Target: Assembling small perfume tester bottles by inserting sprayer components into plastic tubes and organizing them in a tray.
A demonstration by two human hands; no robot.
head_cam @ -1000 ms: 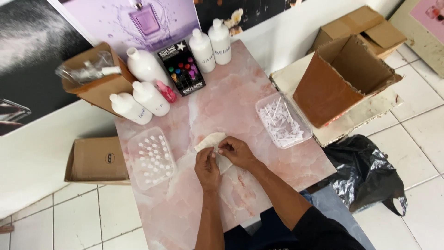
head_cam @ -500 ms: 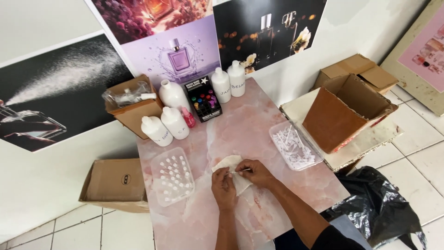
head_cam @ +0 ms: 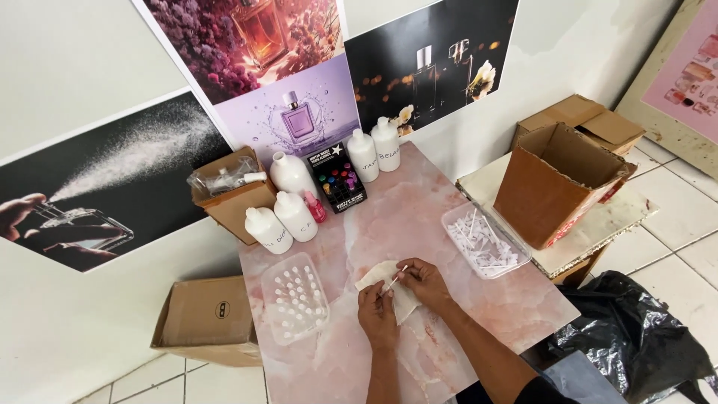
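A pink marbled table [head_cam: 419, 217] (glossy) carries white bottles [head_cam: 293, 215], two clear trays [head_cam: 298, 307] and a cloth [head_cam: 378, 275].

Both bare forearms enter from the bottom edge, at about six o'clock, and converge toward the middle of the view. The left forearm runs almost straight up toward twelve o'clock, its wrist level, and ends in the left hand [head_cam: 378, 316], which lies palm down with knuckles uppermost and fingers curled forward and inward. The right forearm comes in from about five o'clock, slanting up toward eleven o'clock. The right hand [head_cam: 425, 283] sits just beyond and to the two o'clock side of the left one, fingers bent and pinched together toward its partner. The fingertips of both hands nearly meet.
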